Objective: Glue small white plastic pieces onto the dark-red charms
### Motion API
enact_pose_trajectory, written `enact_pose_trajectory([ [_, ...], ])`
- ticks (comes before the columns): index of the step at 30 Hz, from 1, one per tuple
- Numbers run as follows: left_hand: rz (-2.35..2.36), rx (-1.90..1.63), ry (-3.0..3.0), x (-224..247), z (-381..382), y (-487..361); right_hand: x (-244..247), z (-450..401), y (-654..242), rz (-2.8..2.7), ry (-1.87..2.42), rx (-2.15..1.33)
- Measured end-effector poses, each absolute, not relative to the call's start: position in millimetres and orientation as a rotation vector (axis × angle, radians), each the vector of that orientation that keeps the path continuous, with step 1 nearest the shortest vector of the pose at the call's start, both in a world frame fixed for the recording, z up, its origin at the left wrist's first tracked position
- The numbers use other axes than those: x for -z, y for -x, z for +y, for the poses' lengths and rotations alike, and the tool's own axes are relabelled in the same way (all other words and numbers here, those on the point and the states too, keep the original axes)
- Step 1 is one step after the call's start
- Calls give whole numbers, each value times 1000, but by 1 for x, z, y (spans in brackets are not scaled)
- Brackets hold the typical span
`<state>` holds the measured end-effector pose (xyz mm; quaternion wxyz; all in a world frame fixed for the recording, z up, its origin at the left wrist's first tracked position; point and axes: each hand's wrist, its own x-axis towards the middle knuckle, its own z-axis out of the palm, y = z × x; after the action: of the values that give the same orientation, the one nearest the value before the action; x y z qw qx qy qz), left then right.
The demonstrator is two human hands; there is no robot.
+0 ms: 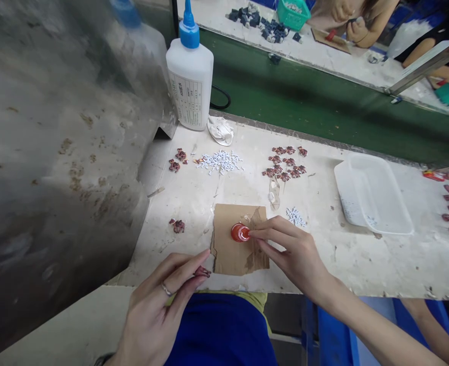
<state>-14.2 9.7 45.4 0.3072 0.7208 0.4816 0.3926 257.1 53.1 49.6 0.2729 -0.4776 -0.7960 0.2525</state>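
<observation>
My left hand, a ring on one finger, pinches a small brown figurine at the table's front edge. My right hand has its fingertips together at the rim of a small red cap; anything between them is too small to make out. The cap stands on a piece of brown cardboard. Another brown figurine lies on the table left of the cardboard. Behind it is a spread of tiny pale-blue pieces, and a smaller heap of pale pieces lies beyond my right hand.
A white bottle with a blue nozzle stands at the back by a crumpled white tissue. Several brown figurines sit in rows near a white plastic tray. A metal panel rises at left. Co-workers' hands show across the divider.
</observation>
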Motion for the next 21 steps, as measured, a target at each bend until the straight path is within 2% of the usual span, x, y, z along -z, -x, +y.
enact_pose_trajectory([
  [6,1361,-1129,-1685,-41,8,3,-54,50,-254,-2038,1300,-697],
  [14,1262,-1164,-1860,-49,13,-10,-79,32,-229,-1651,1247,-1089],
  [21,1247,-1144,-1725,-55,7,-18,-86,26,-206,-1483,1142,-1185],
])
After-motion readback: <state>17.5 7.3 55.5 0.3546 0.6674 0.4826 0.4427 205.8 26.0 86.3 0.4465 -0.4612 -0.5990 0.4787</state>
